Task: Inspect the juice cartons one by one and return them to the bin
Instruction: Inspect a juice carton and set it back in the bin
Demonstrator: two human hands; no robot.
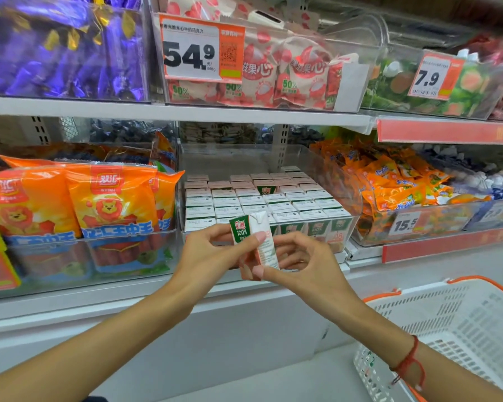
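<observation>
A clear bin (343, 181) of stacked cartons (256, 198) is flanked by orange sausage packs (111, 204); a white basket (459, 323) sits lower right. One juice carton (251, 227) is pinched upright before the bin between the left hand (212, 256) and right hand (305, 262).

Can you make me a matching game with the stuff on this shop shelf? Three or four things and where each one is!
Things:
1. carton
2. basket
3. lion bags
4. purple sweets

Places:
A. top shelf, far left
B. held up between left hand and right hand
C. bottom right, hanging on the right arm
D. bin to the left of the juice bin

Pairs: 1-B, 2-C, 3-D, 4-A
</observation>
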